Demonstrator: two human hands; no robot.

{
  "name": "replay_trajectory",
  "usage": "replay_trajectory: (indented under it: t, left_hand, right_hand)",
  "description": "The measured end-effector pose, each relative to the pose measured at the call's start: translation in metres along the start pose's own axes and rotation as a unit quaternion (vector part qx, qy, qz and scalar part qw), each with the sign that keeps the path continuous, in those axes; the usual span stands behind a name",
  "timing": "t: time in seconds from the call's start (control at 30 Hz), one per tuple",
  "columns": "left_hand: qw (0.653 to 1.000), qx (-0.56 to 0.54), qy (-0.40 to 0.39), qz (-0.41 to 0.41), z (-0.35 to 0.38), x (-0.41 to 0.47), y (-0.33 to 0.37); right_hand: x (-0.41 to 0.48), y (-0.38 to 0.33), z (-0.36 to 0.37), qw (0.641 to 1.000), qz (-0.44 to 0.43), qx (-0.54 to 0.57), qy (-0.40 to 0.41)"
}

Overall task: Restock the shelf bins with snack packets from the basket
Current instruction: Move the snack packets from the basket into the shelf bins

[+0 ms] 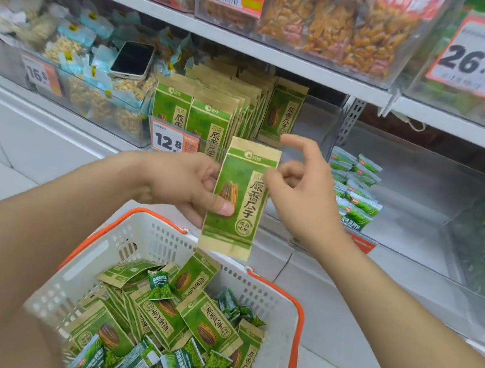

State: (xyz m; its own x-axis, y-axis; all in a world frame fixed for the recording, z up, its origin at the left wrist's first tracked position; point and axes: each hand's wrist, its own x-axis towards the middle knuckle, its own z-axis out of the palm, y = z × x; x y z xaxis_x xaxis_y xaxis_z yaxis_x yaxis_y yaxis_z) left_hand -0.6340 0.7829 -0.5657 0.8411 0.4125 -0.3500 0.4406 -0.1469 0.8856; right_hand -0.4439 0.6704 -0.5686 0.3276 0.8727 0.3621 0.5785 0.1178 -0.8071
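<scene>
left grip [182, 183] pinches seed packet [248, 191] at left edge, above basket [85, 270].

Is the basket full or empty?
Partly full: packets cover the bottom of the basket, but bare walls rise above them.

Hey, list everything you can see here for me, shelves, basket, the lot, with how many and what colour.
basket: one, white, orange handles, bottom centre.
basket packets: many, green and tan plus smaller green, loose inside.
held packet: one, green and tan, above the basket.
shelf packets: a row, green and tan, upright in middle bin.
small packets: a stack, green, right bin.
blue packets: many, pale blue, left bin.
phone: one, dark screen, lying on the blue packets.
price tags: four readable, white and orange, on bin fronts.
left hand: one, holds the held packet.
right hand: one, beside its right edge, contact unclear.
</scene>
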Motion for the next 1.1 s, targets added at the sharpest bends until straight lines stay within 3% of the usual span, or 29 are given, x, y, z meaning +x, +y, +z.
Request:
replay_trajectory:
  t: [0.1,0.2,0.33,0.4,0.47,0.53,0.6,0.7,0.8,0.9,1.1]
  left_hand:
    - [0.998,-0.052,0.006,0.026,0.003,-0.005,0.01]
    - [0.996,-0.065,0.043,0.053,0.0,-0.004,0.015]
    - [0.98,-0.029,0.171,0.098,-0.003,-0.001,0.028]
    - [0.934,0.076,0.328,0.117,-0.008,0.004,0.03]
    - [0.844,0.222,0.465,0.152,-0.018,0.013,0.026]
    - [0.772,0.329,0.512,0.181,-0.028,0.022,0.022]
    - [0.739,0.389,0.52,0.178,-0.034,0.03,0.017]
    - [0.716,0.451,0.509,0.155,-0.037,0.04,0.011]
    - [0.717,0.49,0.483,0.114,-0.042,0.05,0.008]
    - [0.72,0.499,0.476,0.085,-0.047,0.059,0.005]
    - [0.716,0.498,0.482,0.085,-0.05,0.069,0.002]
  right_hand:
    - [0.003,-0.001,0.003,0.998,0.02,0.029,0.054]
    - [0.005,-0.004,0.006,0.998,0.022,0.009,0.054]
    - [0.013,-0.003,0.014,0.998,0.027,0.011,0.047]
    - [0.029,-0.002,0.012,0.993,0.05,-0.017,0.105]
    - [0.052,0.0,0.009,0.984,0.088,-0.056,0.142]
    - [0.076,0.002,0.01,0.975,0.126,-0.093,0.157]
    - [0.098,0.002,0.018,0.964,0.166,-0.122,0.17]
    - [0.126,0.0,0.036,0.944,0.226,-0.16,0.178]
    - [0.151,0.015,0.052,0.919,0.269,-0.216,0.191]
    - [0.174,0.037,0.057,0.908,0.307,-0.204,0.2]
    - [0.206,0.054,0.06,0.904,0.338,-0.19,0.18]
